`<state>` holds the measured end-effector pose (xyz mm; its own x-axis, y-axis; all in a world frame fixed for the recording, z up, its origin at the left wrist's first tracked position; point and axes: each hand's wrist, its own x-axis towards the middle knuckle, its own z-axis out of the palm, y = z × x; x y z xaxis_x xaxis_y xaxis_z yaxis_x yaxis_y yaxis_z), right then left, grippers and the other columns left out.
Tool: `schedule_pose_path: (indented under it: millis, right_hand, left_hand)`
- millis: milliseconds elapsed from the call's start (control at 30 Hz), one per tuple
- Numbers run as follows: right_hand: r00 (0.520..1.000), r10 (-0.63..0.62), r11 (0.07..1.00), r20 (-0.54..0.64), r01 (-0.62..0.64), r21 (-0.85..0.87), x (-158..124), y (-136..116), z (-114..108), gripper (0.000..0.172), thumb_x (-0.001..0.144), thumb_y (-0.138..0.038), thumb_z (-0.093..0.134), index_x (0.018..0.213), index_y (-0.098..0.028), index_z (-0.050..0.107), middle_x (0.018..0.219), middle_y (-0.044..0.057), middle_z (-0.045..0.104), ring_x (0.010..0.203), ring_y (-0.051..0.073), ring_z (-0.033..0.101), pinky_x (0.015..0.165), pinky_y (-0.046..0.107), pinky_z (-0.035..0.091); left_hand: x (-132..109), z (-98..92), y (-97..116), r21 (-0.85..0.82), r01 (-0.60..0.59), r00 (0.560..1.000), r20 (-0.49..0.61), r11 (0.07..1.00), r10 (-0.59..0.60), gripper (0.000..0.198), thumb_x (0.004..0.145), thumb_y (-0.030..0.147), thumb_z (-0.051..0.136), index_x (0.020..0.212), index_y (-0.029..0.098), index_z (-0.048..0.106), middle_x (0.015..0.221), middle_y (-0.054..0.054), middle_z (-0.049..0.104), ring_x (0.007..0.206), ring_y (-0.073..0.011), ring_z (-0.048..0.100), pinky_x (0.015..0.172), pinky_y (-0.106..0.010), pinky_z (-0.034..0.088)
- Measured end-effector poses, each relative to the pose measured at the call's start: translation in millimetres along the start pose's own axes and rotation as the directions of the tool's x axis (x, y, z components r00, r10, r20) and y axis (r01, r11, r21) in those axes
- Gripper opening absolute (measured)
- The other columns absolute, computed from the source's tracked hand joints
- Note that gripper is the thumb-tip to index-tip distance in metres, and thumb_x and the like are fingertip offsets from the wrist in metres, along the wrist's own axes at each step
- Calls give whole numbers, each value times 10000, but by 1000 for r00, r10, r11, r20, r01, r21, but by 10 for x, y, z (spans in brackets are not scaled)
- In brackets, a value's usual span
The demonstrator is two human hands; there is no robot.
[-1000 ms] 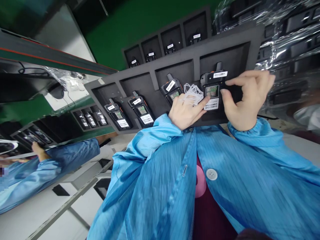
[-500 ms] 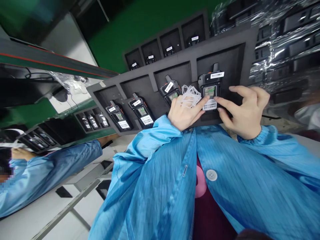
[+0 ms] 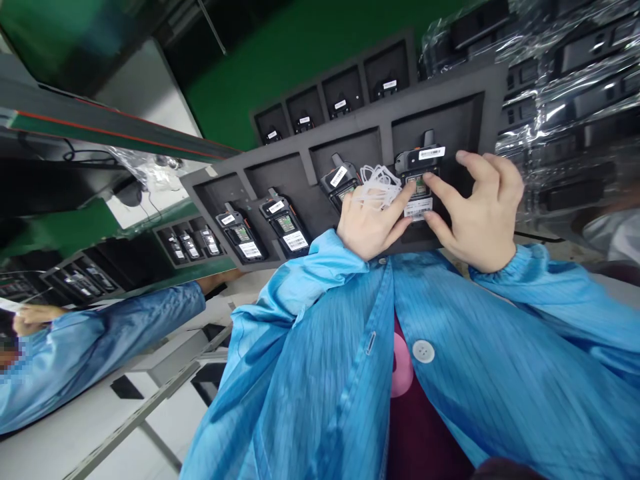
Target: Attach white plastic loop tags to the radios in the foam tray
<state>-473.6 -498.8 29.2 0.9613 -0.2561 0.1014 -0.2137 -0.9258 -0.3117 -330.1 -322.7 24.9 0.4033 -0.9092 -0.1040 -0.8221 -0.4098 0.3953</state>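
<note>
A black handheld radio point(image 3: 419, 167) lies upright in the rightmost compartment of a dark foam tray point(image 3: 345, 127), its back recess showing a green board and white labels. My left hand point(image 3: 370, 223) has a bunch of translucent white rubber rings point(image 3: 379, 188) at its curled fingers, while its index finger touches the recess's left edge. From the other side, my right hand point(image 3: 473, 210) spreads its fingers. Its index fingertip is at the recess's upper right and its thumb is by the lower label. Whether a ring sits around the recess is too small to tell.
More radios point(image 3: 286, 225) lie in the tray's other compartments. Beyond stands a second foam tray point(image 3: 345, 87) with labelled devices. Plastic-wrapped black parts point(image 3: 565, 120) are stacked at right. A co-worker's sleeve point(image 3: 135, 320) reaches in at left, near another small tray point(image 3: 187, 243).
My right index finger has moved up along the recess, and the right thumb has come closer to the lower label. My left index finger has shifted slightly up. The view has tilted a little.
</note>
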Motion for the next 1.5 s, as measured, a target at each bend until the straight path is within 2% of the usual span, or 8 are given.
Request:
schedule_pose_path:
  millis: [400,567,700,833,1033,1167,1367,1500]
  right_hand:
    - [996,16,1000,90,-16,-11,-127,-41,19,819,921,-590,621,1639,-337,320,1693,84,240,1490,460,275,1176,702,218]
    - [1000,-16,999,-15,17,43,-75,-82,-69,758,933,-536,617,1613,-299,379,1675,101,260,1481,441,288,1181,660,285]
    - [976,-45,981,-211,83,175,104,-300,-112,472,940,-418,611,1392,-285,608,1451,81,541,1340,344,474,1135,575,385]
    - [980,-52,883,-192,135,450,433,-692,-142,204,946,-293,628,1142,-262,675,1132,25,703,1078,223,647,993,446,470]
    - [989,-18,776,-144,105,622,679,-1058,-192,143,890,-327,668,973,-211,661,971,33,710,922,204,647,873,388,455]
    - [987,-6,811,-161,98,577,697,-1179,-154,161,885,-348,694,962,-209,664,912,22,704,860,185,628,834,360,440]
    - [990,58,827,-131,26,562,695,-1330,-88,94,885,-269,718,865,-195,663,872,16,711,834,175,614,840,361,440]
    - [979,5,836,-203,107,539,675,-1331,-104,77,882,-263,732,879,-216,671,892,11,708,853,180,621,862,387,445]
  left_hand:
    - [62,31,87,69,112,994,-9,991,-111,555,1024,526,434,1523,298,518,1161,-156,599,1120,-337,548,952,-488,415]
    - [-102,-169,-169,-203,56,987,-138,978,-85,559,1061,508,299,1523,269,503,1175,-136,602,1107,-294,567,961,-485,463]
    - [-386,-273,-412,-511,22,955,-244,859,-169,600,1066,536,207,1631,342,262,1309,-91,598,1073,-251,600,948,-485,501]
    - [-597,-340,-426,-643,108,982,-48,758,-181,665,1058,477,245,1666,348,10,1163,-88,649,871,-192,638,799,-449,550]
    - [-729,-414,-401,-742,236,971,196,628,-133,824,1014,502,363,1645,352,-144,1044,-80,640,793,-171,625,719,-409,552]
    - [-785,-415,-495,-833,256,967,216,491,-138,731,1028,439,274,1662,329,-71,974,-75,620,749,-165,607,668,-374,544]
    - [-810,-462,-588,-881,199,979,160,430,-125,647,1042,397,268,1658,330,81,837,-39,603,677,-160,578,637,-354,537]
    - [-766,-460,-606,-933,183,981,154,310,-115,583,1066,388,184,1641,299,219,788,-41,590,650,-150,555,611,-328,523]
